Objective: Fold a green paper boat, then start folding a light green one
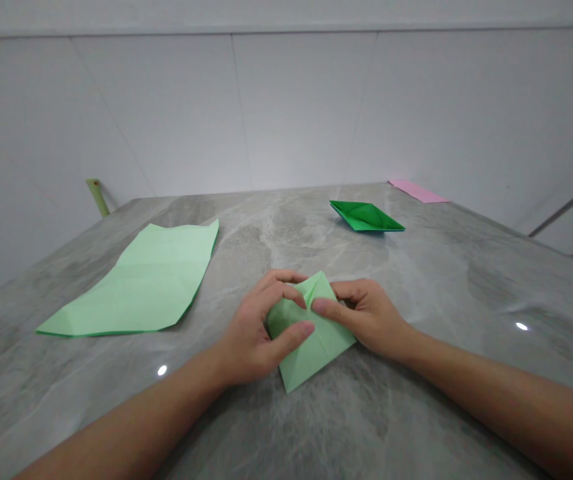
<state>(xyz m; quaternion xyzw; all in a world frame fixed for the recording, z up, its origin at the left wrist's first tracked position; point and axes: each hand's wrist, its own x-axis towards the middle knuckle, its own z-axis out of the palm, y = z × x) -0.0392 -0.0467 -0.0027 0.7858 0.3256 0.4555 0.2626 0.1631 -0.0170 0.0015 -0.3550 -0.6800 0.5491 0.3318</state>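
A light green folded paper is held between both hands, low above the grey marbled table. My left hand grips its left side, with the thumb across the front and the index finger bent at the central crease. My right hand pinches the upper right edge, thumb on the front face and fingers behind. One corner of the paper points up and another points down towards me. Small folds meet near the top corner. The fingers behind the paper are partly hidden.
A larger creased light green sheet lies at the left. Towards the back right sits a dark green folded paper shape. A pink paper rests at the table's far right edge, near the white wall.
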